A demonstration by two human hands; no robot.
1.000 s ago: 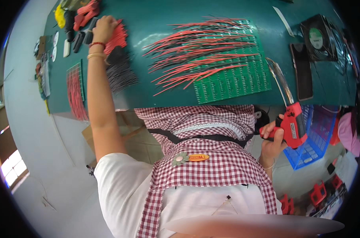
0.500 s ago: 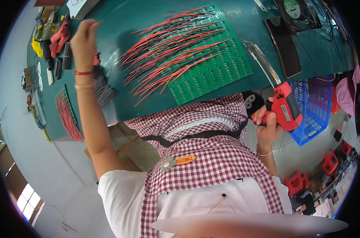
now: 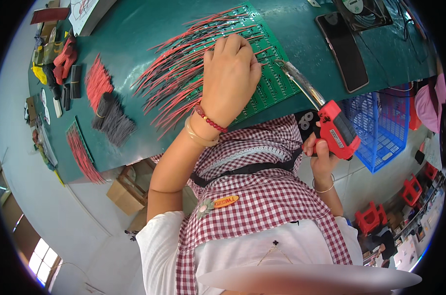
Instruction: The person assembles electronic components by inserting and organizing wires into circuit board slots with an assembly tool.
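Observation:
A green circuit board point(image 3: 271, 87) lies on the green table point(image 3: 134, 29), with many red and black wires point(image 3: 179, 78) fanning off its left side. My left hand point(image 3: 230, 81) rests on the board, its fingers curled and pinched down on a wire at the board's surface. A bead bracelet and a bangle are on that wrist. My right hand point(image 3: 322, 153) grips a red soldering gun point(image 3: 337, 129) at the table's near edge. Its long metal tip point(image 3: 294, 78) slants up to the board right beside my left fingertips.
Bundles of red wires point(image 3: 97, 81) and black wires point(image 3: 116, 125) lie at the table's left, and more red wires point(image 3: 80, 153) near the edge. A black phone point(image 3: 342, 51) and a fan point(image 3: 363, 10) sit at the right. A blue basket point(image 3: 386, 129) hangs beside me.
My left hand left the wire bundles at the far left and swung right onto the green board. The soldering gun rose from my lap side until its tip reached the board.

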